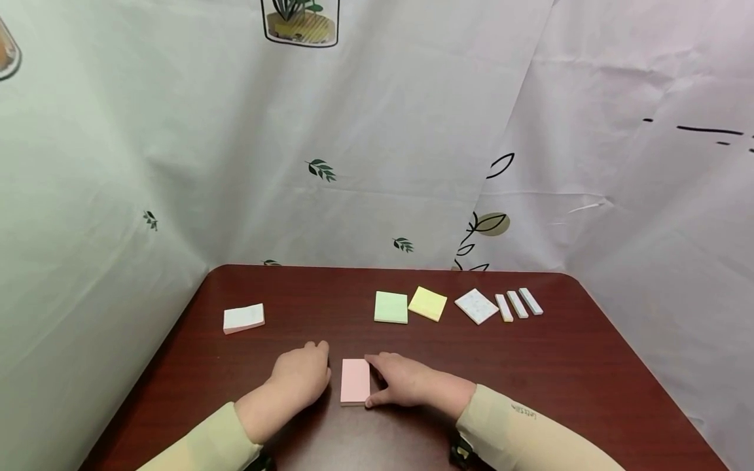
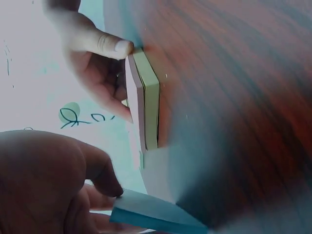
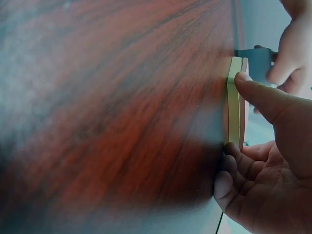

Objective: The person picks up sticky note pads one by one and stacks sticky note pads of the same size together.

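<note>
1. On the brown table (image 1: 589, 379), a pink pad (image 1: 355, 379) is being kept near the middle, between the two hands, and is being carried on a yellow block (image 3: 234, 114) beneath it.
2. Both pieces are being gripped by the right hand (image 1: 406, 381): the near edge is being pressed by the thumb, the far end by curled fingers.
3. A blue pad (image 2: 156, 212) is being pinched between the thumb and fingers of the left hand (image 1: 300, 376), left of the pink pad and apart from it. Whether the table is being touched by it cannot be told.
4. At the far left, a white-topped pad (image 1: 244, 318) is being shown with a pinkish side.
5. Along the far side, from left to right, a green pad (image 1: 391, 307), a light-yellow pad (image 1: 428, 304), a white pad (image 1: 476, 307) and three narrow strips (image 1: 518, 305) are being borne by the table.
6. Both forearms are being covered by pale sleeves (image 1: 530, 432).
</note>
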Available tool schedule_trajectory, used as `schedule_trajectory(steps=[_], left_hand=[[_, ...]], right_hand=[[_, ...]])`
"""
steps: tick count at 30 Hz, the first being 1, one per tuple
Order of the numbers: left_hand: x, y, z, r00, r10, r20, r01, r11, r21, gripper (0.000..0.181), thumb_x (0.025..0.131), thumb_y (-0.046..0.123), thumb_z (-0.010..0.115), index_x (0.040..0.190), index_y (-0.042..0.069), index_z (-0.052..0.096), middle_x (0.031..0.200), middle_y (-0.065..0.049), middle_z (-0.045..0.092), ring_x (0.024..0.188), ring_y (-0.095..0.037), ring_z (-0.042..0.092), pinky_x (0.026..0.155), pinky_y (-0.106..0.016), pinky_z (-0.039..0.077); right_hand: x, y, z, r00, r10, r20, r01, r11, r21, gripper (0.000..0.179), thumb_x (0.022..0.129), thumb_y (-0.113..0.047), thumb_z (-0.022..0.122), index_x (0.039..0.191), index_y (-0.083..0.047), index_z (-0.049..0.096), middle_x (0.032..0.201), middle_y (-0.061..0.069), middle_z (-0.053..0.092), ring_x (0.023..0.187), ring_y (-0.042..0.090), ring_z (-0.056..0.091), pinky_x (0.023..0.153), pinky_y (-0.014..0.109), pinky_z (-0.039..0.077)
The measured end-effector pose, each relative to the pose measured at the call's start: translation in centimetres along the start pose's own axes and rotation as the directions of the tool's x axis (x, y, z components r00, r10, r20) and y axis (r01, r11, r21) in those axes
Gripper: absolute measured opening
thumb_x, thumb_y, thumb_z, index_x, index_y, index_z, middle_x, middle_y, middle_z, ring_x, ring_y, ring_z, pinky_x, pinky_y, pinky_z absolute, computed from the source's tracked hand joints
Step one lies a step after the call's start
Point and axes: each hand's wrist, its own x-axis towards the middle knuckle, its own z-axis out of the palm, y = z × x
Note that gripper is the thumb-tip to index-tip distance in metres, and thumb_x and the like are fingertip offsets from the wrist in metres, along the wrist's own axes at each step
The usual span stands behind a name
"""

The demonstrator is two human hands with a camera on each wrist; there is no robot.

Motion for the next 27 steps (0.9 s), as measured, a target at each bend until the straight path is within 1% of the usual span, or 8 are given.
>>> schedule_trajectory(steps=[4,7,10,13,16,21,26,27], left_hand=[[0.0,-0.5,-0.2,0.999,-0.003,-0.051,0.003,1.0,0.001,0.027,0.087,0.016,0.069,0.108,0.0,0.062,0.083,-0.015,0.063,0.066,-0.03,0.065,0.053,-0.046,0.052],[0.1,-0.8,-0.1,0.998,-0.002,-0.055,0.001,1.0,-0.009,0.023,0.09,0.008,0.064,0.11,0.0,0.061,0.085,-0.016,0.064,0.067,-0.03,0.066,0.053,-0.045,0.052],[0.1,-1.1,0.0,0.998,0.006,-0.064,-0.008,0.999,-0.032,0.023,0.09,0.0,0.059,0.112,-0.001,0.061,0.089,-0.018,0.065,0.07,-0.032,0.067,0.055,-0.046,0.053],[0.3,-1.5,0.2,0.997,0.013,-0.07,-0.017,0.998,-0.053,0.026,0.09,-0.001,0.058,0.116,-0.002,0.06,0.093,-0.02,0.066,0.074,-0.033,0.068,0.057,-0.046,0.053],[0.4,-2.0,0.3,0.998,0.01,-0.063,-0.014,0.997,-0.074,0.025,0.09,-0.001,0.058,0.115,-0.002,0.059,0.093,-0.02,0.065,0.075,-0.033,0.068,0.057,-0.046,0.053],[0.6,-2.5,0.2,0.999,-0.006,-0.046,0.001,0.994,-0.113,0.022,0.089,0.0,0.059,0.111,0.0,0.059,0.086,-0.015,0.064,0.069,-0.03,0.066,0.053,-0.043,0.05],[0.6,-2.8,-0.1,1.0,-0.023,-0.01,0.022,0.989,-0.143,0.035,0.087,0.003,0.064,0.121,-0.002,0.057,0.094,-0.015,0.067,0.075,-0.028,0.067,0.056,-0.042,0.051],[0.7,-2.8,-0.2,1.0,-0.029,0.002,0.029,0.987,-0.158,0.034,0.087,0.003,0.064,0.12,-0.002,0.057,0.094,-0.014,0.066,0.075,-0.026,0.066,0.056,-0.041,0.05]], right_hand=[[0.0,-0.1,-0.1,1.0,0.004,0.004,-0.004,1.0,-0.004,0.085,0.082,-0.051,0.077,0.145,-0.004,0.047,0.123,0.004,0.06,0.115,0.013,0.054,0.096,0.031,0.046],[0.0,-0.1,-0.1,1.0,0.005,0.007,-0.005,1.0,-0.006,0.084,0.082,-0.051,0.077,0.145,-0.004,0.047,0.123,0.005,0.06,0.116,0.013,0.054,0.096,0.031,0.046],[-0.1,-0.1,-0.1,1.0,0.002,0.007,-0.002,1.0,-0.007,0.084,0.082,-0.051,0.077,0.145,-0.004,0.047,0.122,0.004,0.06,0.115,0.013,0.054,0.095,0.031,0.046],[-0.1,-0.1,-0.1,1.0,0.0,0.006,0.0,1.0,-0.009,0.084,0.082,-0.05,0.077,0.145,-0.004,0.047,0.121,0.003,0.06,0.115,0.012,0.054,0.095,0.031,0.045],[-0.2,-0.2,-0.1,1.0,-0.001,0.005,0.001,1.0,-0.011,0.084,0.082,-0.05,0.077,0.145,-0.004,0.047,0.122,0.003,0.06,0.115,0.013,0.054,0.096,0.03,0.045],[-0.3,-0.3,-0.1,1.0,0.004,0.005,-0.004,1.0,-0.005,0.084,0.083,-0.049,0.077,0.145,-0.003,0.046,0.125,0.005,0.059,0.118,0.014,0.054,0.098,0.03,0.045],[-0.3,-0.3,-0.1,1.0,0.008,0.012,-0.008,1.0,0.0,0.084,0.083,-0.05,0.077,0.146,-0.004,0.046,0.127,0.006,0.059,0.119,0.014,0.054,0.098,0.031,0.044],[-0.3,-0.3,-0.1,1.0,0.009,0.015,-0.009,1.0,0.0,0.084,0.083,-0.05,0.076,0.146,-0.004,0.046,0.128,0.006,0.059,0.12,0.014,0.053,0.098,0.031,0.044]])
